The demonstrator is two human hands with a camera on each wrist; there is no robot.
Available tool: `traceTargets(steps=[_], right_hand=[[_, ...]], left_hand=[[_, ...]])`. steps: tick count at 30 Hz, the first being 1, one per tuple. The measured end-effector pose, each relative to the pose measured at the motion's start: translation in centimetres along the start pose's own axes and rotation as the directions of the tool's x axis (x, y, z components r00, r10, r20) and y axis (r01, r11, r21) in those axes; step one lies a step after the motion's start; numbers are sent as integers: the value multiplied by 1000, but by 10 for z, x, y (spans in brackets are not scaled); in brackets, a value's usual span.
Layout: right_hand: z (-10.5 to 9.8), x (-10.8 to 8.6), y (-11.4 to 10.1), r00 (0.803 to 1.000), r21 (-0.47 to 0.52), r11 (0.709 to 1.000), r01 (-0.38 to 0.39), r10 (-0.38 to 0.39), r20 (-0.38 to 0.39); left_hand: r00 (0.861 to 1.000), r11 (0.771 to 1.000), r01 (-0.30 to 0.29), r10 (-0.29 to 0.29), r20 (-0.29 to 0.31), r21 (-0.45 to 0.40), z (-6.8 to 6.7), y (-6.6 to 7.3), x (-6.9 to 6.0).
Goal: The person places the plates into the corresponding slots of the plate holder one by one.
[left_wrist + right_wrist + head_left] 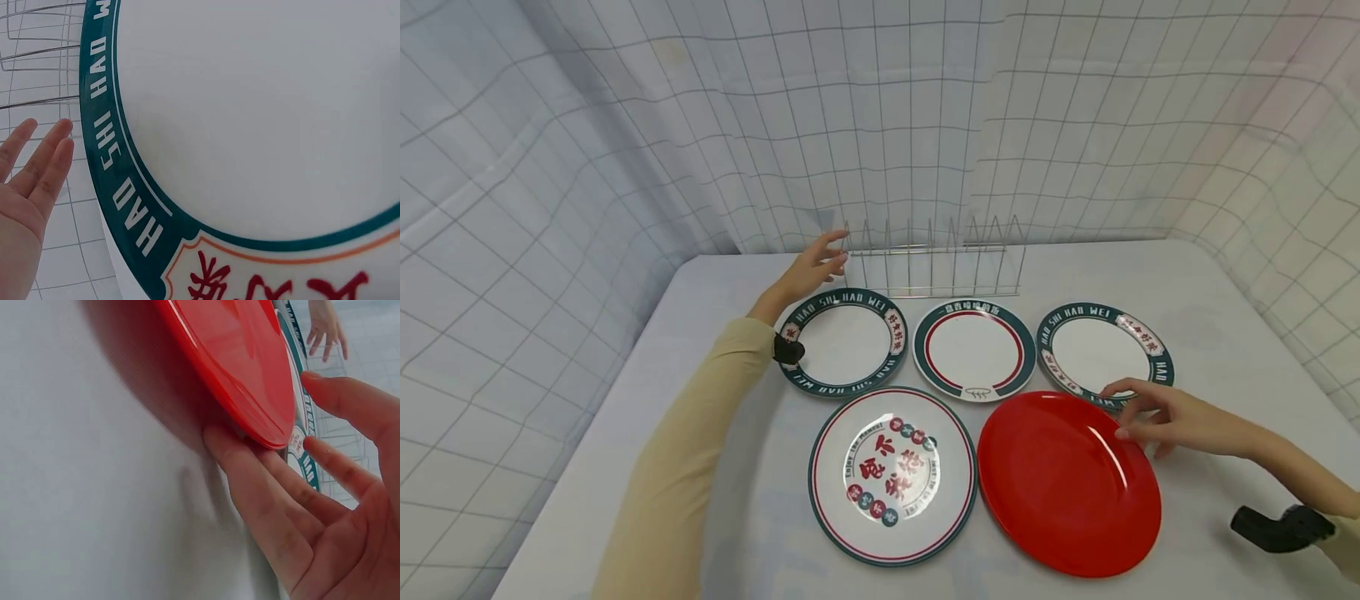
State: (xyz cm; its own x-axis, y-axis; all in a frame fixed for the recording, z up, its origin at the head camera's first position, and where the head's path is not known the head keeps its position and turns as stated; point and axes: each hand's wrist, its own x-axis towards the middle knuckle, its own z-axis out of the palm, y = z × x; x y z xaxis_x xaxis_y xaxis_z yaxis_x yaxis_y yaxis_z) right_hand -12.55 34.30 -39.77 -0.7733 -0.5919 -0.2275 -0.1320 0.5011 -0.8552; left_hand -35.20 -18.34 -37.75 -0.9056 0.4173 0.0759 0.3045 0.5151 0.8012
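In the head view my left hand (808, 271), fingers extended, is beside the left end of the wire rack (931, 296). The left wrist view shows this hand (28, 190) holding nothing, next to a green-rimmed plate (103, 125). My right hand (1187, 423) is at the upper right edge of the red plate (1067, 492). In the right wrist view the fingers of that hand (312, 519) lie at and below the rim of the red plate (237, 369), thumb raised off it. Whether they touch it, I cannot tell.
Three green-rimmed plates, left (842, 346), middle (973, 350) and right (1101, 354), lie in a row before the rack. A larger white plate (891, 533) with red lettering is left of the red one. Checked curtains (887, 125) surround the white table (662, 333).
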Motion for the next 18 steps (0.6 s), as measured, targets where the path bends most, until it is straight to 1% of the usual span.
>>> traceTargets(steps=[3,6,12,13,14,18], right_hand=[[3,0,3,998,51,999,-17,14,59],[7,1,7,996,97,995,-19,10,93],[14,3,13,987,171,983,62,-86,136],[15,4,13,986,183,981,64,-90,140],[16,4,13,986,195,979,59,-89,144],[17,2,14,984,222,975,-18,-21,174]], left_hand=[[1000,1000,2,-2,-2,-17,1,1,0],[1000,999,5,-5,-10,-43,2,1,1],[1000,999,-8,7,-11,-47,3,0,6],[1000,999,-8,8,-8,-49,4,0,6],[1000,999,-10,10,-6,-52,4,-1,7],[1000,998,-9,9,-1,-58,6,-1,9]])
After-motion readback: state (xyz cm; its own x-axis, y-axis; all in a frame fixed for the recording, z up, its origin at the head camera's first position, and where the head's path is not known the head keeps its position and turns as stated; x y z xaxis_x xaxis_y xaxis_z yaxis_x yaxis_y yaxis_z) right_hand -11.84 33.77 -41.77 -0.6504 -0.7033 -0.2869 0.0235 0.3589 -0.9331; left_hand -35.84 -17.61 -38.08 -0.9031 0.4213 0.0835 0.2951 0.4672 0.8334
